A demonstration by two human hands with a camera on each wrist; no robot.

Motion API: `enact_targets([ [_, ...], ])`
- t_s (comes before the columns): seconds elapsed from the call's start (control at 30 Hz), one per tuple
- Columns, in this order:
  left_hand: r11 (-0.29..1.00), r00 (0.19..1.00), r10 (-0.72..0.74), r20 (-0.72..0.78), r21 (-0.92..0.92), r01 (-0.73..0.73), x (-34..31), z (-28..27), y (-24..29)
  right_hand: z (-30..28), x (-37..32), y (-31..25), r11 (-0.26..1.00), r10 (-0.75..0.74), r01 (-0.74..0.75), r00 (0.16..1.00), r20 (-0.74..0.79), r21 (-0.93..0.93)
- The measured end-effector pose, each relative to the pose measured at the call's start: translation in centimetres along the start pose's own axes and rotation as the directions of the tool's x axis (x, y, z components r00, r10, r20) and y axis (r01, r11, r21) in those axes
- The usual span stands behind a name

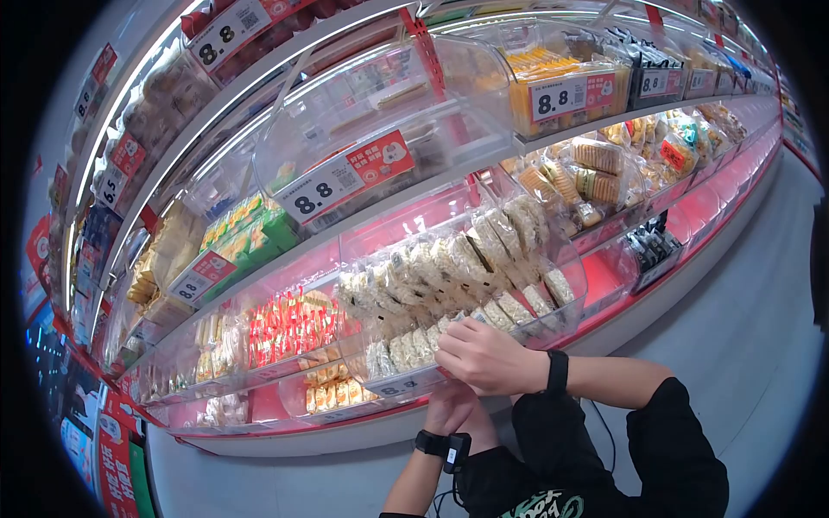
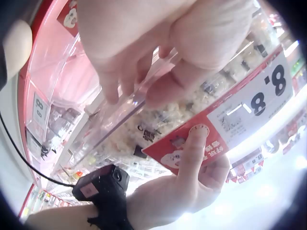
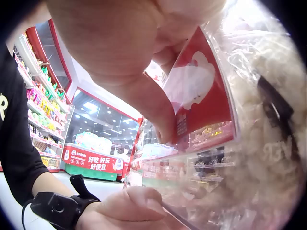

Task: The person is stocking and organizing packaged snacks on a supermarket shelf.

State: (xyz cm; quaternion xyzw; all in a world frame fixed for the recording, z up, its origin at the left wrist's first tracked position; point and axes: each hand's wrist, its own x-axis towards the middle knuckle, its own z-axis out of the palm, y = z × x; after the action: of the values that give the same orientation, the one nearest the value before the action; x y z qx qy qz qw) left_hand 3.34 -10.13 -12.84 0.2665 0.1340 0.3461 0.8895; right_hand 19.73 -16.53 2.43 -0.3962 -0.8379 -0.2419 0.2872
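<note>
A clear bin [image 1: 572,281] of wrapped whitish puffed-grain bars [image 1: 423,268] sits on the lower shelf in the head view. My right hand [image 1: 492,356] is at its front corner, thumb pressed on the red part of the 8.8 price label [image 2: 249,105] and other fingers curled round its edge. Under the front stands my left hand [image 1: 451,409], close to the bin's lower edge. In the right wrist view, the left hand [image 3: 127,211] has its fingers curled by that edge, below the red label [image 3: 201,91]. Its exact contact is partly hidden.
Red-wrapped snacks [image 1: 298,324] lie left of the bin, packaged biscuits [image 1: 596,173] to its right. An upper shelf with an 8.8 sign [image 1: 345,181] overhangs. A black cable [image 2: 29,163] hangs by the arm; pale floor [image 1: 691,371] lies in front.
</note>
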Motion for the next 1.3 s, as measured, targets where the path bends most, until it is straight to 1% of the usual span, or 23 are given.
enact_targets([
  [0.1,0.983,0.998,0.014,0.069,0.180,-0.026,-1.8,-1.6,0.9,-0.6,-1.0,-0.3,1.000,-0.021,0.021,1.000,-0.023,-0.016],
  [0.17,0.959,0.994,0.027,0.106,0.278,-0.056,-4.1,-2.9,2.5,-0.6,-1.9,-0.7,1.000,-0.015,0.016,0.999,-0.032,0.020],
  [0.23,0.966,0.974,0.163,0.157,0.175,-0.190,-6.4,-5.8,4.1,-0.5,-2.8,-0.9,0.999,-0.018,0.019,0.999,-0.039,0.029],
  [0.3,0.986,0.992,0.052,0.118,0.148,-0.070,-7.8,-2.2,7.5,0.0,-3.8,-1.3,0.999,-0.032,0.032,0.999,-0.042,0.010],
  [0.33,0.984,0.991,-0.002,0.132,0.179,-0.022,-8.0,-2.2,8.2,-0.2,-3.9,-1.5,0.999,-0.040,0.039,0.997,-0.067,-0.008],
  [0.37,0.970,0.998,-0.026,0.064,0.245,0.010,-8.0,-1.9,8.6,-0.2,-4.0,-1.6,0.999,-0.042,0.041,0.997,-0.067,-0.011],
  [0.43,0.926,0.995,-0.061,-0.081,0.367,0.086,-8.4,1.0,9.6,-0.3,-4.1,-2.0,0.999,-0.042,0.041,0.997,-0.070,-0.017],
  [0.47,0.894,0.985,-0.103,-0.138,0.421,0.152,-8.7,1.2,10.0,-0.5,-4.2,-2.1,0.999,-0.043,0.042,0.998,-0.036,-0.005],
  [0.57,0.870,0.963,-0.178,-0.201,0.425,0.250,-9.7,0.7,10.7,-0.6,-4.9,-2.4,0.999,-0.047,0.047,0.999,-0.026,0.006],
  [0.6,0.882,0.973,-0.168,-0.161,0.417,0.221,-10.1,0.4,10.9,-0.6,-5.2,-2.5,0.999,-0.048,0.048,0.998,-0.035,0.006],
  [0.7,0.786,0.984,-0.133,-0.117,0.592,0.177,-11.1,3.6,10.3,-1.0,-5.6,-3.0,0.999,-0.048,0.048,0.998,-0.028,0.004],
  [0.73,0.789,0.988,-0.153,-0.034,0.597,0.142,-11.3,2.1,10.4,-1.2,-5.6,-3.1,0.999,-0.044,0.044,0.998,-0.036,0.001],
  [0.83,0.812,0.974,-0.082,-0.210,0.553,0.188,-10.9,2.4,9.9,-1.2,-6.1,-3.2,0.999,-0.035,0.035,0.999,-0.024,-0.002],
  [0.93,0.797,0.983,-0.044,-0.180,0.586,0.143,-10.9,5.0,9.0,-1.2,-6.3,-3.3,0.999,-0.033,0.033,0.999,-0.039,0.013],
  [1.03,0.775,0.987,-0.019,-0.161,0.621,0.117,-10.8,5.1,8.5,-1.4,-6.5,-3.3,0.999,-0.031,0.032,0.998,-0.048,0.011],
  [1.13,0.734,0.984,0.040,-0.171,0.674,0.087,-10.8,5.1,8.0,-2.3,-7.0,-3.3,1.000,0.006,-0.006,0.999,0.048,-0.003],
  [1.23,0.732,0.975,0.090,-0.205,0.677,0.075,-11.0,5.0,7.6,-3.7,-7.9,-3.1,0.993,0.072,-0.058,0.989,-0.127,0.105],
  [1.27,0.730,0.976,0.083,-0.200,0.679,0.077,-11.0,4.8,7.7,-4.3,-9.2,-2.6,0.986,0.154,-0.139,0.968,-0.199,0.088],
  [1.3,0.730,0.978,0.075,-0.195,0.679,0.079,-10.9,4.6,7.7,-5.0,-10.6,-1.7,0.972,0.231,-0.233,0.922,-0.309,0.032],
])
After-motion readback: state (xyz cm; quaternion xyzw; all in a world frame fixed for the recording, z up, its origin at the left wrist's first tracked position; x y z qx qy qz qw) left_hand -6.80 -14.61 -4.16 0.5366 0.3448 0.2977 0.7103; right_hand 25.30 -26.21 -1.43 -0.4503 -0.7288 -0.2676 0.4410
